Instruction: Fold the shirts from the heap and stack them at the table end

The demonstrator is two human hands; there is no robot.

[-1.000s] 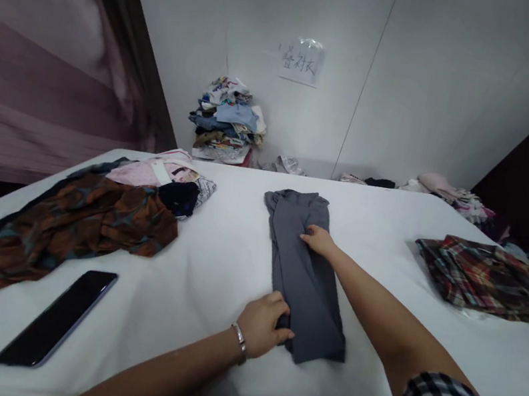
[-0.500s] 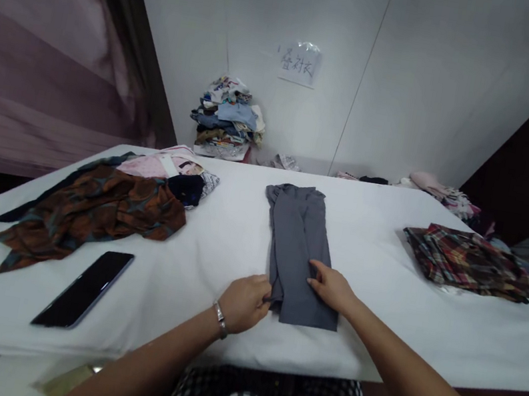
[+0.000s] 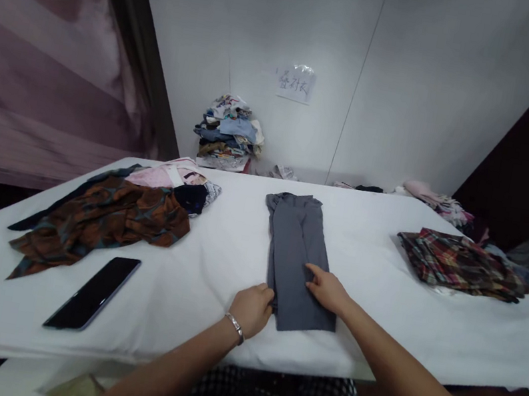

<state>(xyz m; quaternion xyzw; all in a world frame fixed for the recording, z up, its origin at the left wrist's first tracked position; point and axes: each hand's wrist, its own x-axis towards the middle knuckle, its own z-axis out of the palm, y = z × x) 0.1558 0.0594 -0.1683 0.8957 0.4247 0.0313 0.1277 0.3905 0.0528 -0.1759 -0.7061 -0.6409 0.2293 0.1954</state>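
Observation:
A grey shirt (image 3: 298,258), folded into a long narrow strip, lies on the white-covered table in front of me. Its far end is slightly rumpled, while the near end is straight-edged. At the near left edge, my left hand (image 3: 252,309) is closed on the fabric; its fingertips are partly hidden. My right hand (image 3: 327,291) rests on top near the right edge, index finger stretched out over the cloth and the other fingers bent, not visibly gripping anything.
On the left are a crumpled brown patterned garment (image 3: 114,213), a pink garment (image 3: 161,175) and a black phone (image 3: 93,293). A folded plaid shirt (image 3: 461,263) lies at right. Stacked clothes (image 3: 229,135) stand by the back wall, below a paper sign (image 3: 296,84). The table's near edge (image 3: 297,364) is close to me.
The view has tilted up slightly, so things sit a little lower. My left hand stays at the shirt's left edge; my right index finger is straighter over the cloth. The shirt looks unchanged.

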